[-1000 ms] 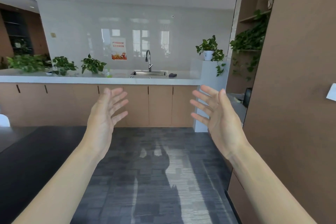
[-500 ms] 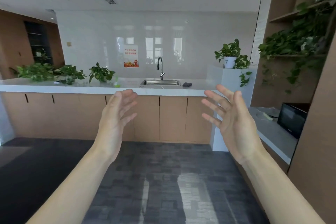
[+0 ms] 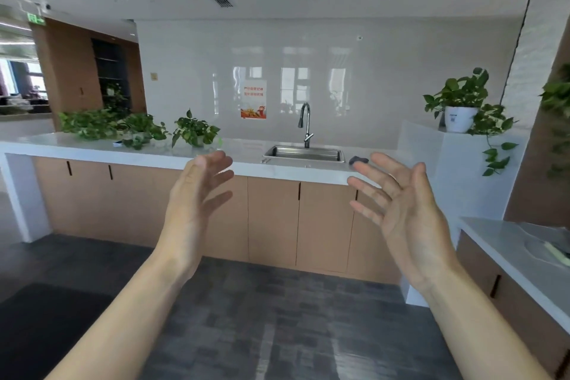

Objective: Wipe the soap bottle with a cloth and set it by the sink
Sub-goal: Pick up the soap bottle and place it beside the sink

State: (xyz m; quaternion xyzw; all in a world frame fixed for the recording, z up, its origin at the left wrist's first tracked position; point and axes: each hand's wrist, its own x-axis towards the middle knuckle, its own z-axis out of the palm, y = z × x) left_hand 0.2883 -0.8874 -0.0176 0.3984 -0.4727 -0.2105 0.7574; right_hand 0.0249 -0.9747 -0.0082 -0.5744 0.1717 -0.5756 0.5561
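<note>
Although no soap bottle can be made out for certain, a small green blurred object (image 3: 220,141) stands on the long white stone tabletop (image 3: 92,149) just right of the potted green plants (image 3: 194,133), at about 10 o'clock from the rectangular stainless steel sink (image 3: 305,154); whether it is the bottle I cannot tell. A small dark crumpled cloth-like lump (image 3: 358,160) lies on the tabletop just beside the sink, at its 3 o'clock. A curved chrome tap (image 3: 305,123) rises at the sink's 12 o'clock.

The tabletop's front edge runs straight across the view, with light brown wooden cabinet doors (image 3: 273,219) below it. Grey patterned carpet floor (image 3: 277,318) lies open between the person and the cabinets. At 3 o'clock a second grey-topped side counter (image 3: 493,244) juts into the room, narrowing the way there.

The left hand (image 3: 192,203) and right hand (image 3: 407,213) are both raised in the air, palms facing each other, well apart. Each grip is wide, fingers spread, holding and touching nothing.

Compared with half a second ago, the tabletop and sink fill more of the view and sit nearer, and the hands keep the same spread pose.
</note>
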